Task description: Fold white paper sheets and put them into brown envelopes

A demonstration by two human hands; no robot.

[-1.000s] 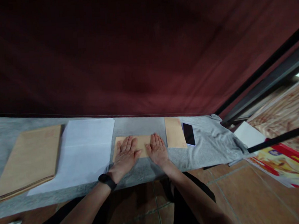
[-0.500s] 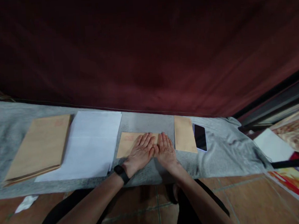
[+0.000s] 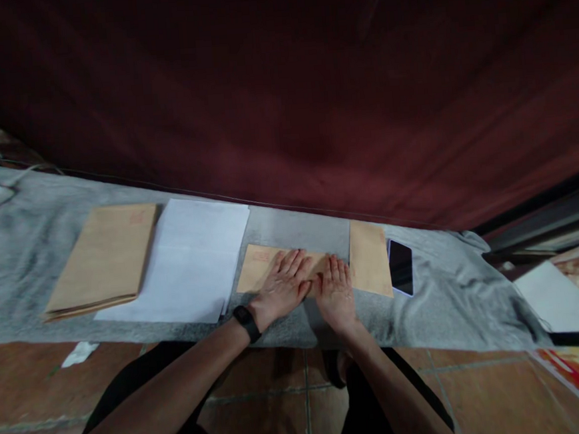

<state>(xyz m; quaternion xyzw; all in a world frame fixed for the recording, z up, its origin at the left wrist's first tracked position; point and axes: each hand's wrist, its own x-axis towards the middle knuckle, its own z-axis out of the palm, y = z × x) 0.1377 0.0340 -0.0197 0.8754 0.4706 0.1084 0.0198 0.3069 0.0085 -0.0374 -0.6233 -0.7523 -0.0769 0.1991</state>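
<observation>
A small brown envelope [image 3: 258, 266] lies on a grey cloth [image 3: 31, 250] spread on the floor. My left hand [image 3: 281, 288], with a black band on its wrist, lies flat on the envelope with fingers stretched out. Beside it my right hand [image 3: 336, 293] also rests flat on the envelope's right end, its fingers together and straight. The two hands touch at the thumbs. Neither hand holds anything.
White sheets [image 3: 192, 258] lie left of the envelope, then a stack of large brown envelopes [image 3: 105, 258]. To the right are another brown envelope [image 3: 370, 264] and a dark phone [image 3: 401, 267]. A dark red curtain [image 3: 279, 91] hangs behind. Tiled floor [image 3: 483, 389] lies in front.
My left hand slid right across the envelope until it met my right hand. The view shifted, so everything sits further right and lower in the frame.
</observation>
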